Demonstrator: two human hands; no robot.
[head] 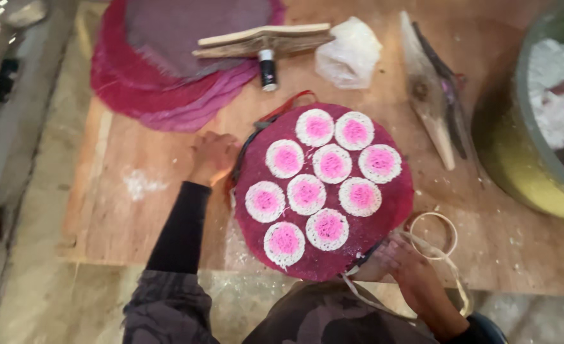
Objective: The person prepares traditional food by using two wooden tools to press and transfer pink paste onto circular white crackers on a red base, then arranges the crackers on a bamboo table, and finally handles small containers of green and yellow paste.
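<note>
A round tray (256, 210) covered in dark red cloth lies near the front edge of the wooden tabletop (135, 210), and nine small round discs (331, 164), white at the rim and pink in the middle, sit on it close together. The left hand (213, 157) rests at the tray's left rim, fingers curled together against the edge; whether they grip the rim or only press on it cannot be told. The right hand (401, 258) is at the tray's lower right rim, its fingers bent and touching the edge where pale strips (358, 294) hang down; their grip is partly hidden by the tray.

Just right of the tray, beside the right hand, lies a thin pale ring (432, 234). Behind the tray, a short cylinder (267, 69) with a black body and white band lies under a flat wooden tool (263, 39). That tool rests across a stack of red and purple round cloths (161, 83), which lies behind and left of the tray. A crumpled clear plastic bag (349, 54) sits behind the tray, just right of the wooden tool. Behind and right of the tray lies a long pointed wooden piece (429, 95) with a dark strip along it. Well to the right of the tray stands a large yellow-green tub (517, 159) holding white and pink lumps (556, 95). A white powdery smear (138, 183) marks the tabletop left of the left hand.
</note>
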